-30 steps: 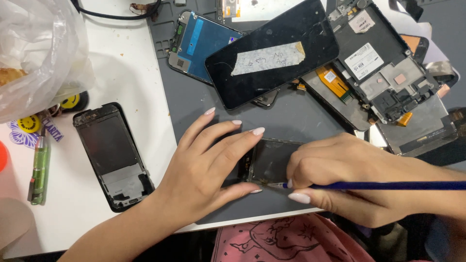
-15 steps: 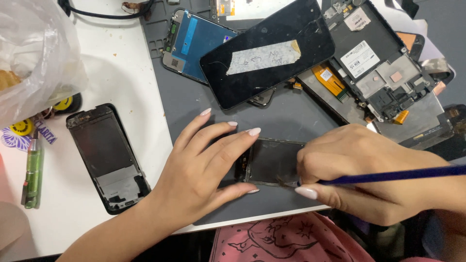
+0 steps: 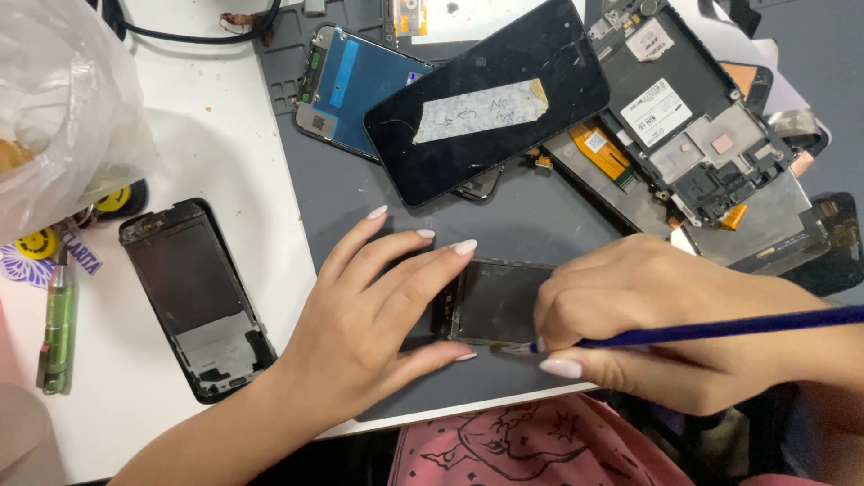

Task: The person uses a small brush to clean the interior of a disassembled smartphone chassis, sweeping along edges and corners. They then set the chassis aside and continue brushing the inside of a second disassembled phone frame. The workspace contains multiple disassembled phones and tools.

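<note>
Closest to us is a bit of pink cloth (image 3: 531,450) with black drawings, just under the edge of the gray mat (image 3: 360,198). We use this mat as our marker for where things are.

On the near part of the mat lies a small dark phone part (image 3: 495,301). Our left hand (image 3: 360,315) lies flat and open on the mat, fingers spread, and its fingertips touch the left end of the part. Our right hand (image 3: 648,315) is curled shut around a thin blue tool (image 3: 720,328). The hand covers the right end of the part, and the tip of the tool touches the near edge of the part.

Left of the mat, on the white table (image 3: 225,135), lies a black phone frame (image 3: 193,297). Further left we see a green lighter (image 3: 56,337) and some yellow smiley stickers (image 3: 36,243). A clear plastic bag (image 3: 63,99) sits at the far left, above them.

On the far part of the mat lies a big black screen (image 3: 490,99) with a strip of tape (image 3: 481,112) on it. It lies partly over a blue phone panel (image 3: 355,90). To the right of the screen sits an open phone body (image 3: 711,135) with metal parts and an orange strip. A black cable (image 3: 189,31) runs along the table, past the far left corner of the mat.
</note>
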